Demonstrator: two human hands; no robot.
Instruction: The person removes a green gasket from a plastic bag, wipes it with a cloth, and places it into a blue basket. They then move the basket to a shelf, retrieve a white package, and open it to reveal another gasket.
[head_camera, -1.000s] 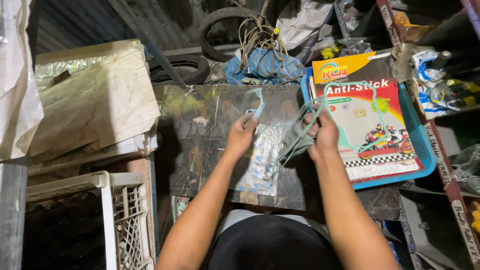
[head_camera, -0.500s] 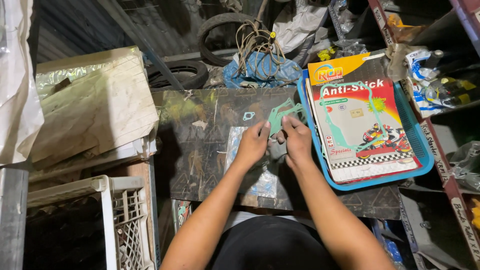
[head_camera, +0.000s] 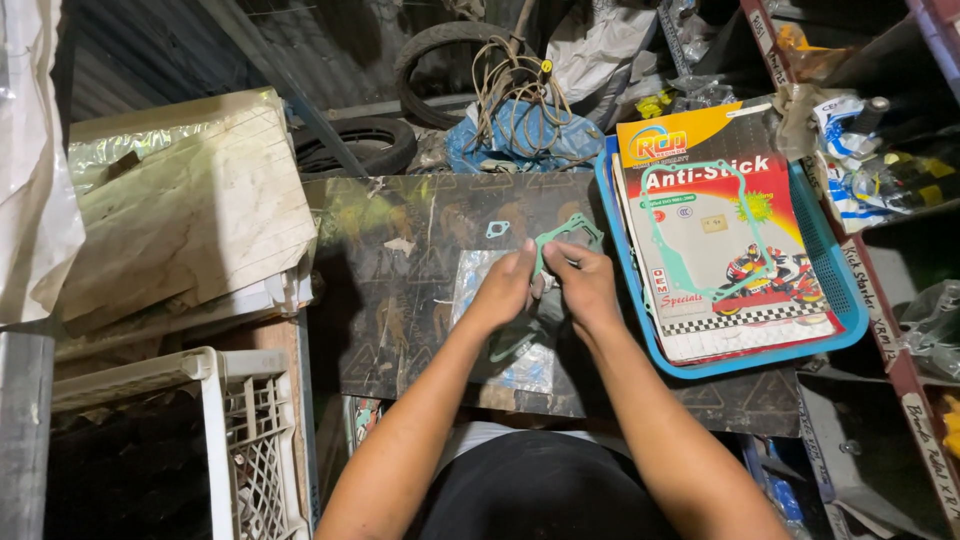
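While pinched: green gasket (head_camera: 566, 236), edges free.

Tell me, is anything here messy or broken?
Nothing looks broken. Both hands hold a green gasket over the worktop. One tiny gasket lies loose by itself on the worktop. A tangle of cord sits heaped on a blue bundle behind.

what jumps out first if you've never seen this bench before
Dead centre, the left hand and right hand meet over a dark work board, pinching a thin green gasket between them. To the right, a blue tray holds a bright gasket-kit card with a large green gasket lying on it. Old tyres and a tangle of cord sit behind the board.
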